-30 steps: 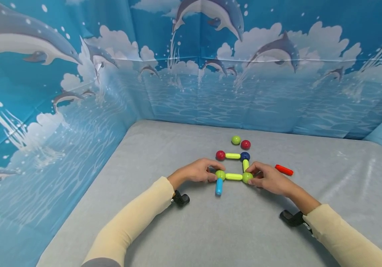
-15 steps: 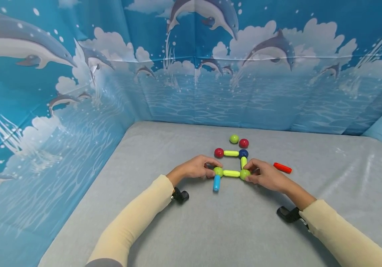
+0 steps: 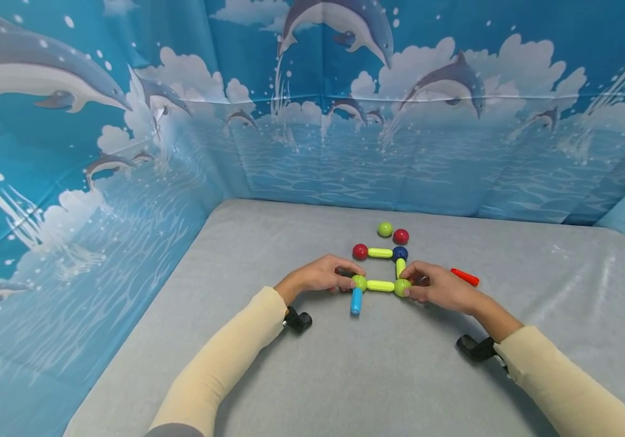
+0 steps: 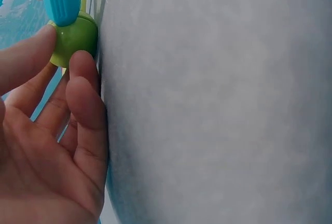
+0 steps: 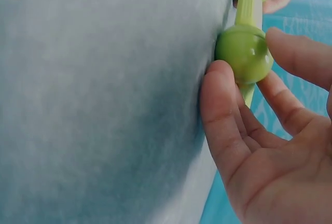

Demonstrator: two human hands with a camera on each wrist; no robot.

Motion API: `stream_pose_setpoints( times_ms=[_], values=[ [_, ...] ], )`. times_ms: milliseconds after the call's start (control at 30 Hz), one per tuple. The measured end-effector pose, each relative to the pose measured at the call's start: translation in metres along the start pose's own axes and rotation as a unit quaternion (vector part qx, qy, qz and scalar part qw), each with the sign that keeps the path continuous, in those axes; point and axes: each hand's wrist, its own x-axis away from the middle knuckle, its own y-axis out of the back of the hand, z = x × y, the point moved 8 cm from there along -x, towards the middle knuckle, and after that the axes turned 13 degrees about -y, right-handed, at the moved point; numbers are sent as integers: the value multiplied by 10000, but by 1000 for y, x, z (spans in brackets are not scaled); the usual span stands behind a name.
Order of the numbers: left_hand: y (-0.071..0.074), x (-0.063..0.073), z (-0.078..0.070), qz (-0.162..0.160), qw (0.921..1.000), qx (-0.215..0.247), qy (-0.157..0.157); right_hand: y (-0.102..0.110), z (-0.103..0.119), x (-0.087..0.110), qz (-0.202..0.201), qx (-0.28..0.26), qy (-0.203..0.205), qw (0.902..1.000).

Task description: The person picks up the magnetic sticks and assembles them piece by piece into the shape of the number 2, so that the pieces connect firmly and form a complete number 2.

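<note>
Barely anything has moved since a second ago: both hands keep hold of the same two green balls, and the head view has shifted only a little. Left hand (image 3: 322, 274) pinches the left green ball (image 3: 360, 283) between thumb and fingers; right hand (image 3: 438, 286) pinches the right green ball (image 3: 402, 288) likewise. Between these balls runs a front lime stick (image 3: 380, 286), and a light blue stick (image 3: 355, 301) juts from the left one toward the person. From the right one, a side lime stick (image 3: 400, 267) leads to a dark blue ball (image 3: 400, 254), which a far lime stick (image 3: 380, 252) joins to a red ball (image 3: 360, 252). Beyond the joined pieces, a loose green ball (image 3: 385, 229) sits just beside a loose red ball (image 3: 401, 237). Past the right hand lies a red stick (image 3: 465, 277), apart from the rest. All lie on a grey desk (image 3: 389, 376), with a dolphin-print curtain (image 3: 312, 155) behind.
</note>
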Motion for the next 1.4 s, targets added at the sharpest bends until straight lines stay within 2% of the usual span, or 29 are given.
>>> stream_pose_setpoints(
  times_ms=[167, 300, 433, 567, 700, 833, 967, 1133, 1400],
  values=[
    [1, -1, 2, -8, 9999, 5, 130, 5, 1, -1, 17, 43, 6, 10000],
    [0, -1, 4, 48, 9999, 42, 128, 11, -1, -5, -124, 3, 13, 9999],
    [1, 1, 4, 59, 9999, 58, 128, 23, 0, -13, -619, 48, 18, 9981],
    [4, 0, 1, 47, 9999, -16, 99, 43, 6, -23, -1321, 348, -89, 9906],
    [6, -1, 0, 52, 9999, -39, 89, 62, 11, -39, -1690, 528, -266, 9838],
    [6, 0, 1, 75, 9999, 6, 142, 71, 12, -59, -1611, 753, -596, 9822],
    [5, 0, 1, 97, 9998, -9, 171, 70, 10, -76, -1266, 1023, -898, 9826],
    [3, -2, 0, 86, 9998, -7, 177, 65, 7, -90, -1038, 1048, -1024, 9837],
    [-2, -4, 4, 89, 9998, 33, 164, 63, -1, -98, -1167, 887, -1007, 9841]
  ],
)
